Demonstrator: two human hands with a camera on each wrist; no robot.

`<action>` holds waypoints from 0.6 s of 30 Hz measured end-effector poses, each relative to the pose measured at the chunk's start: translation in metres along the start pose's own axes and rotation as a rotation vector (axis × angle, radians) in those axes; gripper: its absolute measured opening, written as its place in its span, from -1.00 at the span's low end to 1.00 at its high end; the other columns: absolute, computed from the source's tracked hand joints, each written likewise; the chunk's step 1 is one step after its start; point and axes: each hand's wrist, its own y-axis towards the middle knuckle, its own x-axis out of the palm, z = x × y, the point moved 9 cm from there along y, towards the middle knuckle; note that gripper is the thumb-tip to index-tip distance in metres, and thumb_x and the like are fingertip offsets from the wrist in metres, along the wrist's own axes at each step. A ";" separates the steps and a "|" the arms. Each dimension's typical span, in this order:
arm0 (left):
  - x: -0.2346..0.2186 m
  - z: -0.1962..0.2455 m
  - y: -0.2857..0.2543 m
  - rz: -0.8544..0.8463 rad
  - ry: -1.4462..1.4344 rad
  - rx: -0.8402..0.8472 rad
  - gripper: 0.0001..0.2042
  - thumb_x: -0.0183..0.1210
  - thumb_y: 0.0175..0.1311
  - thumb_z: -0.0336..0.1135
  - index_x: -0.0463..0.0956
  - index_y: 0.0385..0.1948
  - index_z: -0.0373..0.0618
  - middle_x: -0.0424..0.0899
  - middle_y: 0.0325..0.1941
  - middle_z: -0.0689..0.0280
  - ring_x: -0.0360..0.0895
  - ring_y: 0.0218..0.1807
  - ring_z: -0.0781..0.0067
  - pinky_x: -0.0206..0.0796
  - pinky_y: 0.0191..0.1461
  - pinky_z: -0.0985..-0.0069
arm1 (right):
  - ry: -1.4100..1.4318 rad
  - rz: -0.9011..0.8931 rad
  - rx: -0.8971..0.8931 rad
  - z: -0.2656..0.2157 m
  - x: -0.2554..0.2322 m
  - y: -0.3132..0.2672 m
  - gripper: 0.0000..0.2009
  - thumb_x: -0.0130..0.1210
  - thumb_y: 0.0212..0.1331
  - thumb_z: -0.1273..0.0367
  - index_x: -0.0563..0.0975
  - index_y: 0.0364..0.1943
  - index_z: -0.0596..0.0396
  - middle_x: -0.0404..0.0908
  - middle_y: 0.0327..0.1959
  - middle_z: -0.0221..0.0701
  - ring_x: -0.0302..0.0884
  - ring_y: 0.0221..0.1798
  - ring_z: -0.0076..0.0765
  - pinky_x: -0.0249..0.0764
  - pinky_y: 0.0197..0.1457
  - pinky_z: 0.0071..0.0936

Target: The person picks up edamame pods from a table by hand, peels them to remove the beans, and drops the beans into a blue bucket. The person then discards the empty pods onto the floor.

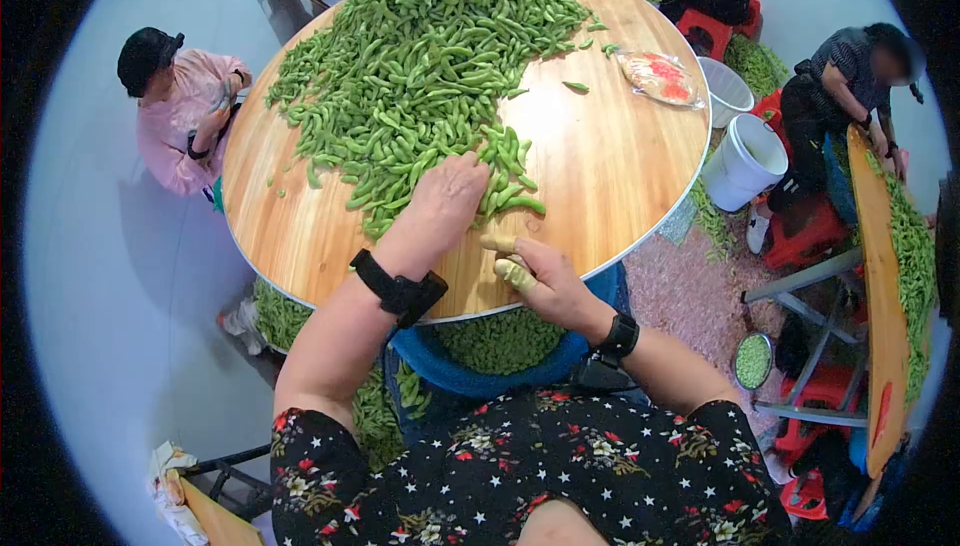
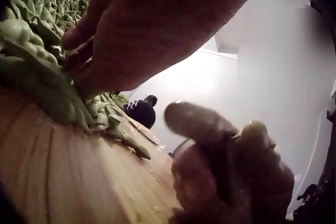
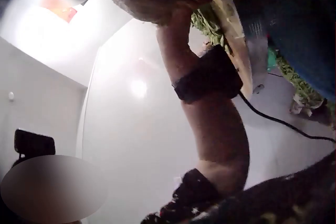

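In the head view, my left hand (image 1: 450,191) reaches over the near edge of a heap of green soybean pods (image 1: 420,76) on a round wooden table (image 1: 600,146). The left wrist view shows its fingers bent down among the pods (image 2: 47,82), gripping at them. My right hand (image 1: 550,286) hovers by the table's near rim, just right of the left wrist. Pale yellow covers wrap two of its digits (image 1: 514,274), which stand apart with nothing visible between them. Below the rim sits a blue tub (image 1: 430,371) of shelled beans (image 1: 500,343).
A plastic bag with red print (image 1: 660,79) lies at the table's right. White buckets (image 1: 745,161) stand beyond it. A person in pink (image 1: 190,116) sits at the left, and another person (image 1: 845,96) works at a second table (image 1: 880,326). Red stools (image 1: 805,231) and husks cover the floor.
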 end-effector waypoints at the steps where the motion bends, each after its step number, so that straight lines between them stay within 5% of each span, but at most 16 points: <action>1: 0.007 -0.005 0.002 -0.106 0.039 -0.061 -0.91 0.00 0.03 -0.54 0.42 -0.40 -0.23 0.46 -0.35 0.07 0.48 -0.18 0.00 0.37 -0.12 0.19 | 0.002 0.004 -0.003 0.000 -0.001 -0.002 -0.65 -0.07 0.28 0.26 0.46 0.07 0.13 0.48 -0.43 -0.22 0.46 -0.32 -0.26 0.39 -0.19 -0.35; 7: 0.002 -0.004 0.000 -0.100 -0.043 -0.101 -0.85 0.03 0.01 -0.57 0.42 -0.35 -0.21 0.47 -0.28 0.06 0.48 -0.16 -0.03 0.37 -0.11 0.18 | 0.182 0.019 0.077 0.000 -0.008 -0.001 -0.63 -0.06 0.31 0.26 0.43 0.12 0.16 0.48 -0.40 -0.25 0.45 -0.33 -0.31 0.38 -0.18 -0.37; 9: -0.014 -0.003 0.000 -0.066 -0.117 -0.144 -0.83 0.05 0.01 -0.59 0.42 -0.33 -0.20 0.47 -0.29 0.09 0.50 -0.19 0.08 0.37 -0.15 0.25 | 0.286 0.149 -0.091 -0.021 -0.025 0.005 -0.61 -0.12 0.38 0.26 0.36 0.21 0.12 0.34 -0.44 -0.57 0.28 -0.41 -0.66 0.30 -0.29 -0.64; 10: -0.021 -0.005 0.000 -0.031 -0.192 -0.186 -0.81 0.07 0.00 -0.61 0.41 -0.30 -0.19 0.47 -0.30 0.12 0.52 -0.22 0.19 0.37 -0.19 0.31 | 0.288 0.152 -0.089 -0.017 -0.024 0.006 -0.61 -0.12 0.38 0.26 0.36 0.21 0.12 0.34 -0.44 -0.57 0.28 -0.41 -0.66 0.30 -0.29 -0.64; 12: -0.017 -0.018 -0.004 -0.009 -0.402 -0.276 -0.80 0.09 0.03 -0.61 0.39 -0.28 -0.19 0.46 -0.31 0.20 0.49 -0.26 0.34 0.35 -0.22 0.41 | 0.244 0.180 -0.044 -0.003 -0.020 0.010 -0.66 -0.08 0.34 0.27 0.42 0.09 0.16 0.49 -0.33 -0.27 0.47 -0.26 -0.30 0.39 -0.17 -0.42; 14: -0.007 -0.033 -0.010 0.019 -0.607 -0.372 -0.79 0.10 0.05 -0.61 0.37 -0.26 -0.18 0.45 -0.31 0.27 0.46 -0.29 0.49 0.32 -0.25 0.50 | 0.235 0.195 -0.020 0.000 -0.019 0.011 -0.69 -0.10 0.35 0.27 0.43 0.04 0.15 0.50 -0.30 -0.25 0.48 -0.22 -0.30 0.39 -0.15 -0.41; 16: -0.019 -0.036 -0.017 0.290 -0.744 -0.316 -0.80 0.11 0.03 -0.58 0.36 -0.29 -0.20 0.43 -0.33 0.29 0.36 -0.45 0.47 0.28 -0.35 0.51 | 0.228 0.213 0.012 0.005 -0.020 0.010 -0.72 -0.11 0.36 0.26 0.44 -0.01 0.14 0.50 -0.28 -0.22 0.49 -0.18 -0.29 0.40 -0.12 -0.40; 18: -0.015 -0.043 -0.023 0.289 -0.839 -0.389 -0.81 0.10 0.06 -0.58 0.37 -0.27 -0.20 0.44 -0.31 0.31 0.37 -0.45 0.52 0.29 -0.36 0.54 | 0.181 0.031 0.073 0.009 -0.008 0.012 -0.75 -0.16 0.40 0.25 0.40 -0.05 0.11 0.36 -0.44 -0.53 0.33 -0.50 -0.66 0.33 -0.44 -0.64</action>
